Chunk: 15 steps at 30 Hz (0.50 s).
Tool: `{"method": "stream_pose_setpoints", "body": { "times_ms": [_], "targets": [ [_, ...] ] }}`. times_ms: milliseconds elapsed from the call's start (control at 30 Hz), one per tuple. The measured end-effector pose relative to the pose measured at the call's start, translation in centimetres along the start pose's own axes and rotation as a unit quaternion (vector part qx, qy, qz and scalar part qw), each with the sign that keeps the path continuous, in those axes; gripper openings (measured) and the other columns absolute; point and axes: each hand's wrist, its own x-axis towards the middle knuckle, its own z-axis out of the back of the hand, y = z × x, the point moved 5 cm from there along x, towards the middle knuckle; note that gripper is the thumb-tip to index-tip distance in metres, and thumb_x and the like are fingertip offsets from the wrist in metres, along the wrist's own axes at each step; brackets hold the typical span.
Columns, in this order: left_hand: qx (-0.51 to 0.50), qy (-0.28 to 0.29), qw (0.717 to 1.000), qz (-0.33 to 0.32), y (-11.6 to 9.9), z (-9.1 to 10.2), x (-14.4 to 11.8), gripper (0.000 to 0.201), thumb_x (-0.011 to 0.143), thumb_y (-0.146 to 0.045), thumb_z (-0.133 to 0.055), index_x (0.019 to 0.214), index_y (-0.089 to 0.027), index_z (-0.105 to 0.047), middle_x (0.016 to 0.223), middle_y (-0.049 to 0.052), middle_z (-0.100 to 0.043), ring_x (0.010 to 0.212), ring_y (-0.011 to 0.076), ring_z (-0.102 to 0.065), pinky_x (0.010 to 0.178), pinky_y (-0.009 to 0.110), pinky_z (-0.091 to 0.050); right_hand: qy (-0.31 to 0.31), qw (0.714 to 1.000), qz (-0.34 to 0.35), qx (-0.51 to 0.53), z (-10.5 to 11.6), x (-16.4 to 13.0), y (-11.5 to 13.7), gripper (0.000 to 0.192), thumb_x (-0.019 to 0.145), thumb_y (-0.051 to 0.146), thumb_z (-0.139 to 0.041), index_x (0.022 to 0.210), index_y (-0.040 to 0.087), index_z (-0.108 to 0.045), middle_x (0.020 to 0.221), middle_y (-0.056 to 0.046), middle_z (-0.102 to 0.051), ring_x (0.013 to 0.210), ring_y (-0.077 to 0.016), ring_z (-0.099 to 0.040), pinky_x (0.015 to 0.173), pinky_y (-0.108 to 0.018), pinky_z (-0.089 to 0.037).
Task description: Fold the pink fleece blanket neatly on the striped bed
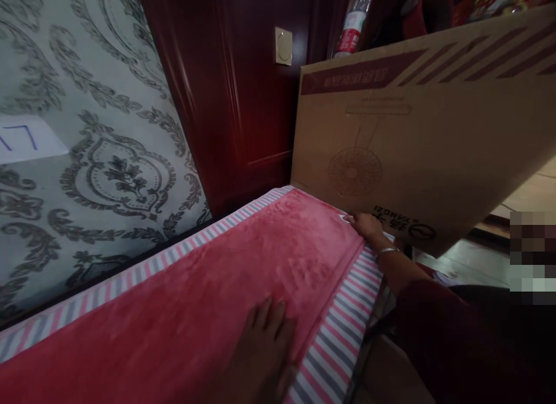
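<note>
A red plush blanket (pixel 226 288) with a pink, grey and white striped border lies spread across a bed. My left hand (pixel 263 349) rests flat on it near the striped edge, fingers slightly apart, holding nothing. My right hand (pixel 367 225), with a silver bangle on the wrist, reaches to the blanket's far corner and pinches the edge there, right under a large cardboard box (pixel 417 137) printed with a fan drawing.
A wall with grey ornate wallpaper (pixel 87 160) runs along the bed's far side, with a white paper note stuck on it. A dark red wooden door (pixel 243 91) with a pale switch stands behind. A plastic bottle (pixel 354 21) shows above the box. Tiled floor lies at the right.
</note>
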Motion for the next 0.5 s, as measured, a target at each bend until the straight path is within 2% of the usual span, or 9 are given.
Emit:
{"method": "stream_pose_setpoints", "body": {
  "times_ms": [67, 133, 233, 333, 400, 500],
  "targets": [
    [0.001, -0.029, 1.0, 0.003, -1.7, 1.2, 1.5, 0.044, 0.088, -0.031, -0.052, 0.13, -0.019, -0.057, 0.142, 0.013, -0.053, 0.129, 0.0347, -0.046, 0.108, 0.053, -0.036, -0.007, 1.0, -0.007, 0.005, -0.1, 0.0, -0.2, 0.048, 0.097, 0.051, -0.043, 0.115, 0.016, -0.07, 0.115, -0.018, -0.071, 0.106, -0.0284, -0.067, 0.081, -0.032, -0.048],
    [0.0, -0.044, 0.999, -0.001, -3.3, 2.0, 3.9, 0.031, 0.091, -0.024, -0.045, 0.116, -0.017, -0.062, 0.124, 0.012, -0.062, 0.113, 0.0286, -0.055, 0.099, 0.045, -0.044, -0.014, 1.0, -0.014, 0.014, 0.0, -0.1, -0.3, 0.047, 0.096, 0.052, -0.043, 0.115, 0.018, -0.07, 0.114, -0.016, -0.072, 0.105, -0.0274, -0.067, 0.08, -0.031, -0.048],
    [0.019, -0.059, 0.998, -0.001, -4.7, 2.3, 8.6, 0.027, 0.091, -0.021, -0.044, 0.111, -0.015, -0.061, 0.116, 0.012, -0.062, 0.105, 0.0271, -0.057, 0.093, 0.042, -0.046, -0.03, 0.999, -0.025, 0.029, 0.0, 0.0, -0.6, 0.048, 0.096, 0.053, -0.042, 0.114, 0.019, -0.071, 0.113, -0.015, -0.072, 0.104, -0.0268, -0.067, 0.079, -0.031, -0.047],
    [0.039, -0.084, 0.995, 0.024, -5.0, 2.0, 12.9, 0.026, 0.089, -0.018, -0.045, 0.11, -0.013, -0.06, 0.112, 0.014, -0.062, 0.104, 0.0266, -0.058, 0.092, 0.04, -0.046, -0.045, 0.997, -0.037, 0.043, -0.1, 0.1, -0.9, 0.05, 0.095, 0.056, -0.042, 0.112, 0.018, -0.071, 0.111, -0.015, -0.072, 0.104, -0.0266, -0.067, 0.078, -0.03, -0.046],
    [0.059, -0.083, 0.994, 0.037, -5.0, 1.7, 14.7, 0.026, 0.087, -0.013, -0.044, 0.107, -0.012, -0.06, 0.107, 0.015, -0.063, 0.102, 0.0264, -0.06, 0.089, 0.039, -0.047, -0.052, 0.996, -0.041, 0.052, -0.2, 0.2, -1.1, 0.05, 0.094, 0.057, -0.043, 0.112, 0.019, -0.071, 0.11, -0.015, -0.073, 0.103, -0.026, -0.067, 0.077, -0.03, -0.046],
    [0.082, -0.06, 0.995, 0.008, -5.5, 1.3, 15.6, 0.033, 0.085, -0.005, -0.04, 0.109, -0.011, -0.061, 0.104, 0.015, -0.065, 0.096, 0.0251, -0.063, 0.083, 0.037, -0.049, -0.059, 0.995, -0.042, 0.063, -0.3, 0.3, -1.4, 0.05, 0.093, 0.059, -0.045, 0.11, 0.021, -0.071, 0.109, -0.013, -0.073, 0.102, -0.0248, -0.067, 0.076, -0.028, -0.045]
  ]
}}
